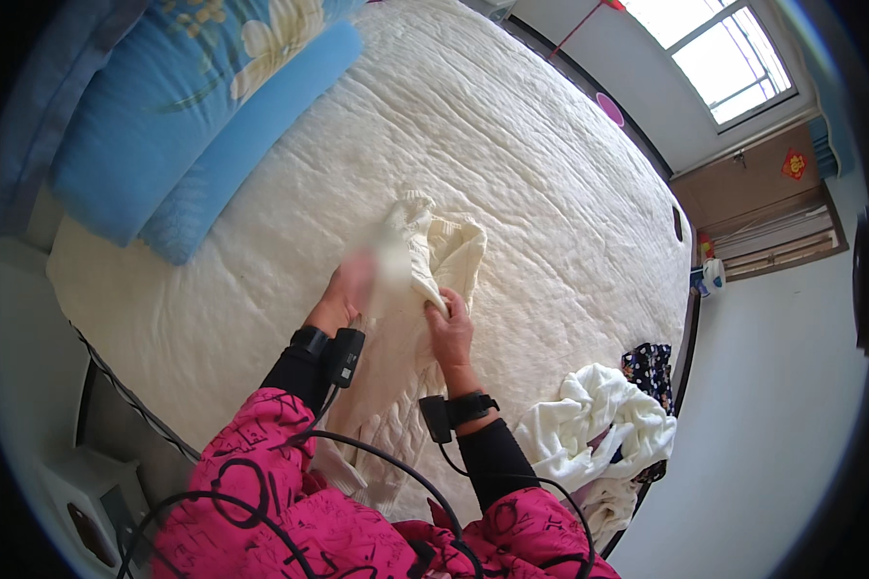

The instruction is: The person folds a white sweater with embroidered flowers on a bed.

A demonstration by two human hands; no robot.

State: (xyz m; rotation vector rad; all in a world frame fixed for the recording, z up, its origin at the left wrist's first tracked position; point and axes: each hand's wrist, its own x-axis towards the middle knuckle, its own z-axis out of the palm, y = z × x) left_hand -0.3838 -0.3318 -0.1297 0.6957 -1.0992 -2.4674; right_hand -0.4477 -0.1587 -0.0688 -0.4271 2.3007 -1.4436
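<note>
A cream knitted garment (452, 250) with ribbed edges lies bunched up on the bed in front of me. My right hand (450, 329) pinches its near fold between thumb and fingers. At the garment's left side is my left hand (349, 286); a blurred patch hides its fingers, so its hold on the cloth cannot be made out. Between my forearms a beige cable-knit part (398, 416) stretches back towards my body, with a ribbed end (340, 467) near my jacket. Whether both knitted parts belong to one garment is unclear.
Cream quilted bedding (550, 188) covers the bed. Folded blue floral bedding (166, 123) lies at the upper left. A heap of white cloth (586, 420) and dark patterned fabric (648, 365) sits at the right edge. Black cables (398, 463) loop from my wrist devices across my lap.
</note>
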